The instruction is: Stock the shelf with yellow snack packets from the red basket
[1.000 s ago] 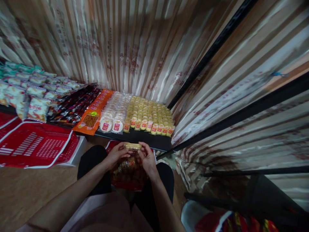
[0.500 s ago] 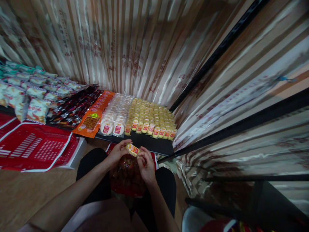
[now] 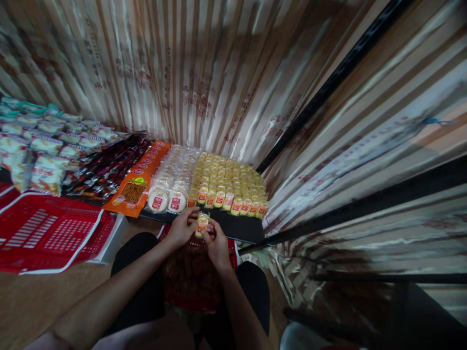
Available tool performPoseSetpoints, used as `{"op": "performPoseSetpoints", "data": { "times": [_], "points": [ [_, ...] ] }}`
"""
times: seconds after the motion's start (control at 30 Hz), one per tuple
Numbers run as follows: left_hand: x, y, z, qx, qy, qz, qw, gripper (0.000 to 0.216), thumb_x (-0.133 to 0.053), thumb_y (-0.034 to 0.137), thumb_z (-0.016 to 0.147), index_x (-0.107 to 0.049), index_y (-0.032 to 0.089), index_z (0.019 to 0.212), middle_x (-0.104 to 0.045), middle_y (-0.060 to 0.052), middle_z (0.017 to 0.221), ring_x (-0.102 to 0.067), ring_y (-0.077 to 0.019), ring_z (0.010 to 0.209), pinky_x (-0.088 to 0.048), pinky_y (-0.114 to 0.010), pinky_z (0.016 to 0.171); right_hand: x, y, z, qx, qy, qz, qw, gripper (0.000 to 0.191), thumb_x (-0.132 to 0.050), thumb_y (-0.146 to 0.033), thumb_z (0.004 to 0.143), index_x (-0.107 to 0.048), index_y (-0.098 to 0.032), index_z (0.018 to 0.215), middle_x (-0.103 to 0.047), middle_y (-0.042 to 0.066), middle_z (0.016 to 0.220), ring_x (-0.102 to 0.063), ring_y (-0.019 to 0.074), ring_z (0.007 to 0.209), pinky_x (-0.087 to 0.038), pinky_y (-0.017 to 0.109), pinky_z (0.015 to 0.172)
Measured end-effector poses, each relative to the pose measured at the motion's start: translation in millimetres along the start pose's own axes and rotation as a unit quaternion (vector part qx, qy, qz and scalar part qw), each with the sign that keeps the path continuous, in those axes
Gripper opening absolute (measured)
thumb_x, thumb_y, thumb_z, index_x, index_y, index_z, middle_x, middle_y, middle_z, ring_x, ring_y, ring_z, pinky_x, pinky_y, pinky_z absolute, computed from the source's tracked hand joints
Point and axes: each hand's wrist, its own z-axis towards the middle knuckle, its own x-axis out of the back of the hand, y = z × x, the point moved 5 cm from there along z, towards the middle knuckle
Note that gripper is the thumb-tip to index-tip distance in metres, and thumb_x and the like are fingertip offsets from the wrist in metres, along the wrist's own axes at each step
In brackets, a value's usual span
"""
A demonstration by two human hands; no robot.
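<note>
Between my two hands is a small yellow wrapped snack cake (image 3: 202,225), held upright with its red-and-white label facing me. My left hand (image 3: 183,226) grips its left side, and my right hand (image 3: 217,241) pinches the lower right side. Just beyond, rows of the same yellow wrapped cakes (image 3: 229,182) stand on a black shelf (image 3: 241,227). To their left lie round white wrapped crackers (image 3: 168,187). Below my hands, a red basket (image 3: 193,291) sits between my knees, its contents dark and hard to make out.
Left along the shelf are an orange snack packet (image 3: 136,182), dark glossy packets (image 3: 105,167) and white snack bags (image 3: 47,167). Red baskets (image 3: 69,228) stand at lower left. A striped curtain (image 3: 204,73) hangs behind; black bars (image 3: 328,209) cross the right side.
The snack cake has turned from lying slanted to upright, label facing me. Both hands have shifted with it, slightly nearer the shelf front. The view has tilted a little.
</note>
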Motion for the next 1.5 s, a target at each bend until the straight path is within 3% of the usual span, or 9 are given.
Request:
{"op": "performPoseSetpoints", "data": {
  "times": [0.07,0.13,0.27,0.47,0.67,0.93,1.1,1.5],
  "points": [
    [5,2,-1,-0.024,0.061,0.074,0.995,0.035,-0.049,0.016,0.075,-0.054,0.016,0.11,-0.056,-0.008,0.107,-0.058,-0.0168,0.091,-0.05,-0.029,0.078,-1,2,14,0.008,0.022,-0.008,1.0,0.034,-0.054,-0.029,0.074,-0.053,-0.02,0.106,-0.065,0.004,0.092,-0.061,0.0157,0.079,-0.051,0.027,0.07],
    [6,5,-3,-0.056,0.082,0.133,0.986,0.033,-0.046,0.016,0.077,-0.054,0.017,0.109,-0.052,-0.009,0.109,-0.056,-0.018,0.095,-0.05,-0.031,0.081,-2,1,27,0.017,0.054,-0.033,0.998,0.031,-0.054,-0.03,0.074,-0.053,-0.019,0.103,-0.065,0.005,0.09,-0.061,0.0158,0.08,-0.051,0.027,0.072],
    [4,6,-5,-0.115,0.086,0.231,0.962,0.032,-0.043,0.01,0.077,-0.057,0.017,0.106,-0.047,-0.011,0.116,-0.046,-0.0226,0.112,-0.04,-0.038,0.098,-4,-4,45,0.026,0.11,-0.087,0.99,0.033,-0.05,-0.031,0.077,-0.05,-0.017,0.107,-0.064,0.007,0.095,-0.061,0.0162,0.083,-0.049,0.028,0.073],
    [-2,-6,5,-0.114,0.039,0.317,0.941,0.04,-0.04,0.006,0.076,-0.055,0.017,0.112,-0.047,-0.012,0.118,-0.044,-0.0239,0.114,-0.039,-0.039,0.099,-14,-3,55,0.032,0.137,-0.146,0.979,0.026,-0.047,-0.032,0.08,-0.047,-0.018,0.103,-0.062,0.009,0.097,-0.06,0.0177,0.088,-0.048,0.028,0.076],
    [-6,-15,10,-0.128,0.039,0.348,0.928,0.046,-0.039,0.004,0.076,-0.052,0.015,0.119,-0.048,-0.013,0.12,-0.046,-0.024,0.112,-0.043,-0.039,0.096,-22,1,61,0.07,0.154,-0.179,0.969,0.018,-0.045,-0.032,0.082,-0.047,-0.019,0.094,-0.058,0.007,0.091,-0.056,0.0177,0.086,-0.047,0.031,0.077],
    [-7,-23,12,-0.174,0.065,0.368,0.911,0.048,-0.04,0.002,0.075,-0.053,0.017,0.119,-0.05,-0.012,0.116,-0.049,-0.022,0.108,-0.047,-0.037,0.09,-23,0,57,0.146,0.205,-0.136,0.958,0.012,-0.045,-0.027,0.083,-0.048,-0.019,0.091,-0.048,0.007,0.094,-0.05,0.0163,0.085,-0.05,0.027,0.066],
    [-8,-24,12,-0.188,0.066,0.372,0.907,0.046,-0.042,0.005,0.078,-0.053,0.017,0.121,-0.051,-0.013,0.116,-0.051,-0.0222,0.106,-0.048,-0.036,0.087,-26,-3,55,0.176,0.197,-0.181,0.947,0.018,-0.041,-0.023,0.085,-0.054,-0.018,0.096,-0.05,0.009,0.099,-0.049,0.0186,0.097,-0.049,0.031,0.077],
    [-13,-30,13,-0.212,0.114,0.43,0.87,0.039,-0.04,0.013,0.086,-0.053,0.019,0.121,-0.055,-0.014,0.112,-0.055,-0.0211,0.1,-0.051,-0.032,0.079,-28,-3,50,0.242,0.185,-0.25,0.919,0.029,-0.038,-0.018,0.088,-0.061,-0.015,0.104,-0.057,0.011,0.103,-0.049,0.0185,0.103,-0.043,0.035,0.09]
  ]
}}
